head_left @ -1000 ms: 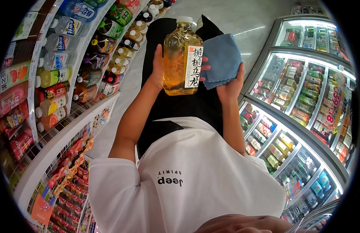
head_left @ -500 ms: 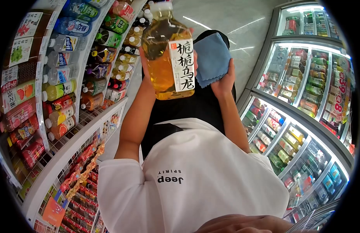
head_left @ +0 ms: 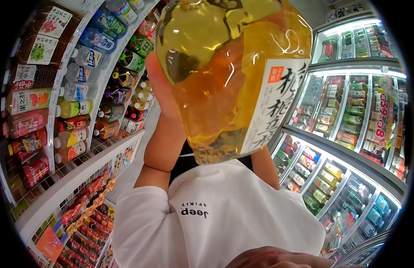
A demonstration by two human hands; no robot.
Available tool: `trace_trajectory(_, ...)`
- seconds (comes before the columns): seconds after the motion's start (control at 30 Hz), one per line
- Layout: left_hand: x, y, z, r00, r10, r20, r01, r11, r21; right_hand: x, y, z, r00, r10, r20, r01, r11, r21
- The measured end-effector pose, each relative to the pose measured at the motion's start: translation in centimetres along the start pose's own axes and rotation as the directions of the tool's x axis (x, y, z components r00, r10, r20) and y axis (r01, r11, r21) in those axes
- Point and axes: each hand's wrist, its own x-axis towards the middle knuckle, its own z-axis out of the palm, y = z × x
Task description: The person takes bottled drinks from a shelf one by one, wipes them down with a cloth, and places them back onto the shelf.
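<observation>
A large clear bottle point(head_left: 207, 98) of amber-yellow drink fills the upper middle of the head view, close to the camera. Its white label point(head_left: 271, 105) carries black brush-style characters and a small red-orange mark. My left hand point(head_left: 160, 82) is wrapped round the bottle from behind and the left; its thumb side shows at the edge and fingers appear blurred through the liquid. The bottle is tilted, its top cut off by the frame. My right forearm point(head_left: 265, 167) goes up behind the bottle, which hides the right hand. The blue cloth is out of sight.
Shelves of drink bottles point(head_left: 84, 71) stand on the left, with a white wire rack point(head_left: 82, 183) of red packets below. Lit glass-door fridges point(head_left: 350, 107) full of drinks line the right side. Grey floor shows between the rack and my body.
The bottle has come much closer to the camera and tilted, its label turning to the right. It now covers my right hand and the blue cloth that hand held.
</observation>
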Motion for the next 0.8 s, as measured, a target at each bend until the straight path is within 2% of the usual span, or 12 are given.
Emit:
trace_trajectory(0.1, -0.5, 0.0, 0.5, 1.0, 0.02, -0.008, -0.02, 1.0, 0.011, -0.2, -0.5, -0.9, 0.986, 0.14, 0.088, -0.149, 0.984, 0.097)
trace_trajectory(0.13, -0.6, -0.1, 0.7, 1.0, 0.024, -0.009, -0.024, 1.0, 0.015, -0.3, -0.3, -0.4, 0.999, 0.054, -0.006, -0.053, 0.997, 0.047)
trace_trajectory(0.27, -1.5, -0.3, 1.2, 0.999, 0.023, -0.028, -0.022, 0.999, 0.037, 0.4, 0.2, -0.6, 1.0, -0.016, 0.021, 0.016, 1.0, -0.004)
trace_trajectory(0.37, -2.3, -0.2, 1.2, 0.998, 0.029, -0.048, -0.026, 0.998, 0.049, 0.8, 0.4, -0.5, 0.997, -0.063, -0.033, 0.061, 0.997, -0.047)
trace_trajectory(0.5, -3.9, 0.5, 1.1, 0.996, 0.032, -0.085, -0.026, 0.997, 0.072, 0.3, 0.5, 0.1, 0.993, -0.103, -0.056, 0.098, 0.991, -0.088)
trace_trajectory(0.8, -6.0, 0.7, 1.6, 0.989, 0.044, -0.141, -0.028, 0.993, 0.111, 0.2, 0.1, 0.1, 0.996, -0.072, -0.057, 0.068, 0.996, -0.063)
